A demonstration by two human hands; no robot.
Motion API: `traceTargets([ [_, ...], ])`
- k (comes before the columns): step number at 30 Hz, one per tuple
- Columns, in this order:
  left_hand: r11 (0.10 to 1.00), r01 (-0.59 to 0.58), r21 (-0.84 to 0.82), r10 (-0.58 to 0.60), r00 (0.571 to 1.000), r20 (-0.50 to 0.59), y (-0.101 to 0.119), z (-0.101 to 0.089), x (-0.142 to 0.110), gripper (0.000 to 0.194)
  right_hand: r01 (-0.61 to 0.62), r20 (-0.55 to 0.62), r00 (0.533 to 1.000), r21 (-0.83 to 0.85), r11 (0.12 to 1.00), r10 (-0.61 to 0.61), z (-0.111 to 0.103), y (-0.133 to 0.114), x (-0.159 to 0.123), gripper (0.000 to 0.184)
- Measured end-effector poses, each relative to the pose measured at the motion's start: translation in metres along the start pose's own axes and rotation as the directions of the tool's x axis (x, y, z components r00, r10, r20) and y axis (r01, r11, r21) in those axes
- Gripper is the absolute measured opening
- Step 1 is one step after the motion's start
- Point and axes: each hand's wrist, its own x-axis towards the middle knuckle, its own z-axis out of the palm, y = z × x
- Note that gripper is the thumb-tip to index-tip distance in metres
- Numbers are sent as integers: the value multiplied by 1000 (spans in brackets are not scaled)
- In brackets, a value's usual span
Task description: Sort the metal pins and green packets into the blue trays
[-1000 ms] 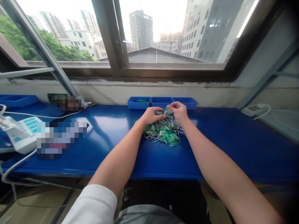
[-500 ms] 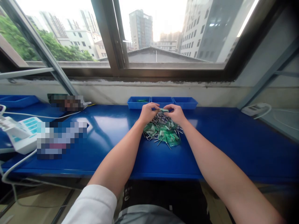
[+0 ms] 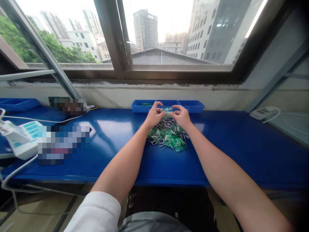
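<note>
Between my two hands a small clear-green plastic bag point(image 3: 167, 111) is held up, spread out above the pile. My left hand point(image 3: 154, 115) grips its left side, thumb toward the middle. On the other side my right hand point(image 3: 181, 116) has its right edge between thumb and fingers. Below lies a heap of thin metal pins or rivets point(image 3: 166, 125), too small to name surely. Several green plastic bags point(image 3: 175, 141) rest on the near part of that heap. Whether the held bag contains anything, I cannot tell.
Behind my hands, a blue three-compartment tray point(image 3: 190, 106) stands against the wall, with some green material in its left compartment. A white device with blue keys point(image 3: 31, 133) sits at the left of the blue table point(image 3: 111, 138). A white power strip point(image 3: 262, 112) lies at the right.
The green bag was bunched narrow between my fingertips; now it is spread flatter and wider. My index fingers have lifted, and both hands stay over the pile.
</note>
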Motion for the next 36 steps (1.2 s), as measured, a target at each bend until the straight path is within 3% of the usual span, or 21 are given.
traceTargets([
  [4,999,30,-22,-28,998,64,0,-1,3,14,2,-8,1000,25,1000,-2,1,-2,-1,55],
  [7,997,67,-49,-63,995,77,2,-4,3,18,11,-21,1000,14,1000,-11,0,0,0,56],
  [11,987,154,35,-148,982,-119,3,-12,5,25,-9,-87,996,-37,999,6,-4,9,6,55],
  [15,965,248,83,-207,918,-337,-4,-23,11,29,-27,-116,993,-102,994,15,-8,20,10,51],
  [20,953,291,80,-232,876,-422,-11,-31,11,28,-29,-103,995,-190,981,9,-10,19,8,44],
  [26,967,225,118,-121,816,-566,-15,-35,16,34,-9,-66,998,-290,957,-11,-9,7,2,36],
  [28,979,183,90,-101,817,-568,-18,-37,19,42,0,-54,998,-313,950,-18,-9,5,0,35],
  [30,987,156,26,-121,852,-510,-22,-38,21,52,6,-38,999,-333,943,-20,-9,4,-1,34],
  [33,980,186,-67,-198,905,-378,-25,-39,20,77,19,-21,999,-356,934,-29,-9,3,-2,34],
  [36,969,222,-111,-247,909,-336,-26,-38,18,87,28,-13,999,-379,925,-36,-9,3,-1,34],
])
